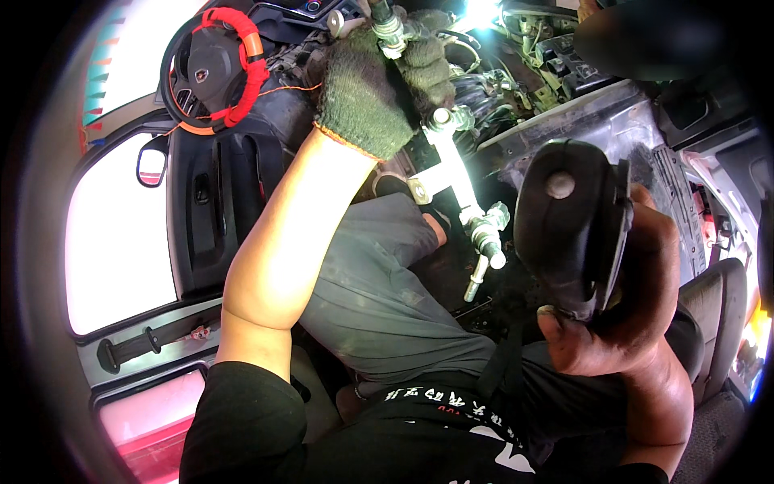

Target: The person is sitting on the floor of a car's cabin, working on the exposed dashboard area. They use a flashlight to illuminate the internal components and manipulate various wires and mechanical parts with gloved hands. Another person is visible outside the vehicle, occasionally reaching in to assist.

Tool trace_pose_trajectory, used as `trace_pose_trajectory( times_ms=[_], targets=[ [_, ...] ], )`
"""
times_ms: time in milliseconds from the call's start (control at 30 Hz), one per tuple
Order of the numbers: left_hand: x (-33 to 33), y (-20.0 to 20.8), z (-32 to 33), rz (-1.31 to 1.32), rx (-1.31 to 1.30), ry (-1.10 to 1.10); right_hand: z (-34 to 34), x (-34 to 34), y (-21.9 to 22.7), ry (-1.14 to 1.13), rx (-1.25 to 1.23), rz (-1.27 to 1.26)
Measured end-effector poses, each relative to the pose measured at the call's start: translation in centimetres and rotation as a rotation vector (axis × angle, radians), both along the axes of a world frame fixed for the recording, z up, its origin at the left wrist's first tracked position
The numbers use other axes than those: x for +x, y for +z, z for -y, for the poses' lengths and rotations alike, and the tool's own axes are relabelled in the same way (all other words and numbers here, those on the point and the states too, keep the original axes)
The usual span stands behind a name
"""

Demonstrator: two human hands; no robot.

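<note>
My left hand (371, 97), in a dark knit glove, is closed round a metal fuel rail (461, 177) with several injectors on it. The rail hangs down to the right of the glove, brightly lit, with a bracket tab and fittings sticking out. Its upper end shows above the fingers. Bare and raised close to the camera, my right hand (613, 339) grips a black handheld device (564, 226) with a rounded body and a round silver spot. What kind of device it is cannot be made out for sure. It is apart from the rail.
Exposed wiring (492, 89) and engine parts lie ahead, beside a bare metal panel (556, 121). A red-and-black steering wheel (214, 73) is at the far left, above the car door (210, 202). A seat (721, 315) stands at right. A dark blurred shape (653, 40) covers the upper right.
</note>
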State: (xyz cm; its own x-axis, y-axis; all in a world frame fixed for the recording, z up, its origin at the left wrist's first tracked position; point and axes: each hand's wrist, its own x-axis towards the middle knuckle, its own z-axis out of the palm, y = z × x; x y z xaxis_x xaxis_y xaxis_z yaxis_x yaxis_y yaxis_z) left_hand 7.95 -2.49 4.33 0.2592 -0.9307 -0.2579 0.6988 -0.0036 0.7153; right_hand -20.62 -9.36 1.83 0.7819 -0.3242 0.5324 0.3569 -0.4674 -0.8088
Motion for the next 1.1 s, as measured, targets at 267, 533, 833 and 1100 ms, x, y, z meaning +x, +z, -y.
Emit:
trace_pose_trajectory(
  times_ms=[267, 533, 833, 1100],
  targets=[
    [-1.6, -0.3, -1.8, 0.089, -0.045, 0.042, -0.1, 0.2, 0.4, -0.225, 0.208, 0.003],
    [-4.6, -0.4, -1.0, 0.328, 0.138, 0.259, 0.9, -1.0, 2.1, -0.353, 0.616, -0.056],
    [-4.6, -1.6, 1.8, 0.371, 0.357, 0.326, 7.4, -1.1, 0.6, -0.725, 0.672, 0.096],
    [-4.3, -2.7, 4.0, 0.436, 0.391, 0.379, 7.8, -0.4, -0.4, -0.636, 0.646, 0.032]
  ],
)
